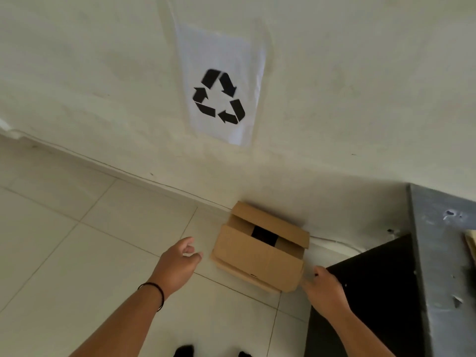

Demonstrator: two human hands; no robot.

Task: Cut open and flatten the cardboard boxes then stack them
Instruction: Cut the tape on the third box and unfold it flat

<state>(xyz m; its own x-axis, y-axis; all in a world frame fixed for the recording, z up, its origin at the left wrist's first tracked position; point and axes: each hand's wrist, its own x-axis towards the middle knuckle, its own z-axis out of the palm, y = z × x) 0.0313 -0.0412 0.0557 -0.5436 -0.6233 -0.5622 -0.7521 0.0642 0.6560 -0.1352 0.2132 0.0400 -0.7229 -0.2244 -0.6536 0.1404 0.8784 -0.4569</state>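
Flattened brown cardboard boxes (pixel 260 251) lie stacked on the tiled floor against the wall, below a recycling sign. The top one has folded flaps and a strip of black tape. My left hand (pixel 177 264) hovers just left of the stack, fingers loosely curled and holding nothing. My right hand (pixel 325 287) is at the stack's near right corner, its fingers close to or touching the cardboard edge; I cannot tell whether it grips it.
A white paper sheet with a black recycling symbol (pixel 219 96) is taped to the wall. A grey table (pixel 438 253) with a black side panel (pixel 373 292) stands at the right. Another cardboard piece (pixel 471 240) shows on it. Pale floor tiles (pixel 77 240) spread left.
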